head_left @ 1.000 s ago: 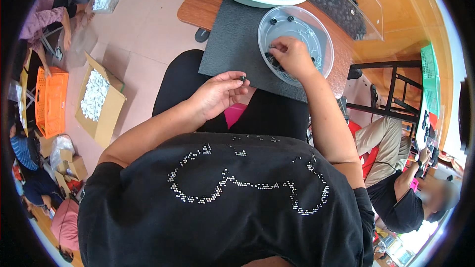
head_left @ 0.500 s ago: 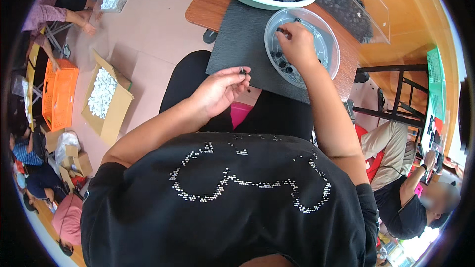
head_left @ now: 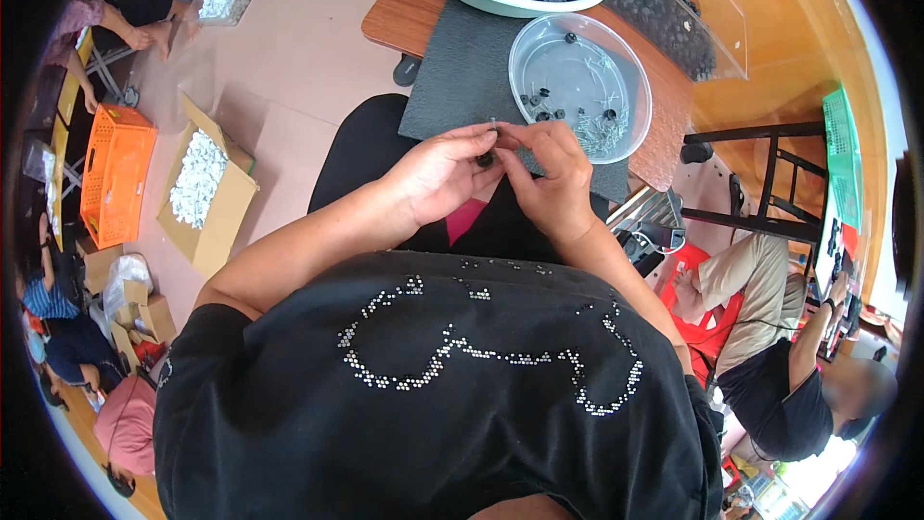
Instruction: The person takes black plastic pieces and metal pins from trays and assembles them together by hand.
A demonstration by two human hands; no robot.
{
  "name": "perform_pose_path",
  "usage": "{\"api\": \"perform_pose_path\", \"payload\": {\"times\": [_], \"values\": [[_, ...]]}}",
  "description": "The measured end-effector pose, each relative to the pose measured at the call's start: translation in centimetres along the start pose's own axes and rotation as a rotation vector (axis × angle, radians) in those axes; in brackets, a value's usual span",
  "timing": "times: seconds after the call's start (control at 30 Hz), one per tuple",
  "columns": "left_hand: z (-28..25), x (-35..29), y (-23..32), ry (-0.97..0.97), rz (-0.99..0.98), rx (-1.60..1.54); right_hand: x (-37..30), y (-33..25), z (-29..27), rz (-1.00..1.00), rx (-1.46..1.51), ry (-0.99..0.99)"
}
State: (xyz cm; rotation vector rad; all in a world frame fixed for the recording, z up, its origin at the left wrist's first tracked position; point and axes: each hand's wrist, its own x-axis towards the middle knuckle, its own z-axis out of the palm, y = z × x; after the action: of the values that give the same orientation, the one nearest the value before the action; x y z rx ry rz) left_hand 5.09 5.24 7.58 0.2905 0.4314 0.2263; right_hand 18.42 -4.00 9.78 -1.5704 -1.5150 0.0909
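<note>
The left hand (head_left: 433, 171) pinches a small black part (head_left: 484, 161); the right hand (head_left: 556, 178) meets it, fingertips close (whether pinching, I cannot tell). Beyond: dark textured mat (head_left: 462, 77), clear tub (head_left: 568, 65) right, pinkish floor (head_left: 308, 29) left, pale basin (head_left: 500, 6) far.

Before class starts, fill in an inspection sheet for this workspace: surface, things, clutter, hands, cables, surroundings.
Surface: brown table, partly under a dark mat
Things: clear tub holding black parts and thin pieces; pale basin heaped with more
Clutter: cardboard box of white pieces on floor
Hands: left hand holds small black part; right hand beside it, grip unclear
Cables: apparently a pale cord, right of lap
Surroundings: co-worker seated right, orange crate left
</note>
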Motion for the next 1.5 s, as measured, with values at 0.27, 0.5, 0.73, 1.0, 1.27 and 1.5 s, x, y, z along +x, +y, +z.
{"api": "perform_pose_path", "payload": {"times": [0.27,0.5,0.73,1.0,1.27,1.5], "values": [[1.9,-1.1,-1.0,0.043,-0.031,0.095,-0.8,-0.4,-0.8,-0.150,-0.193,-0.025],[1.2,-0.9,-0.6,-0.069,0.117,0.102,-1.8,0.1,-2.4,0.381,0.280,0.043],[3.3,-2.1,-1.5,0.049,0.241,0.456,-2.7,-0.4,-2.1,0.395,0.488,0.021],[4.9,-2.5,-1.6,0.110,0.379,0.769,-2.4,-1.1,-2.7,0.264,0.298,-0.013],[3.3,-2.1,-1.2,0.033,0.136,0.285,-2.5,-1.4,-2.6,0.225,0.303,0.042],[2.7,-1.7,-0.9,-0.112,0.070,0.109,-2.4,-1.8,-3.3,0.277,0.386,0.114]]}}
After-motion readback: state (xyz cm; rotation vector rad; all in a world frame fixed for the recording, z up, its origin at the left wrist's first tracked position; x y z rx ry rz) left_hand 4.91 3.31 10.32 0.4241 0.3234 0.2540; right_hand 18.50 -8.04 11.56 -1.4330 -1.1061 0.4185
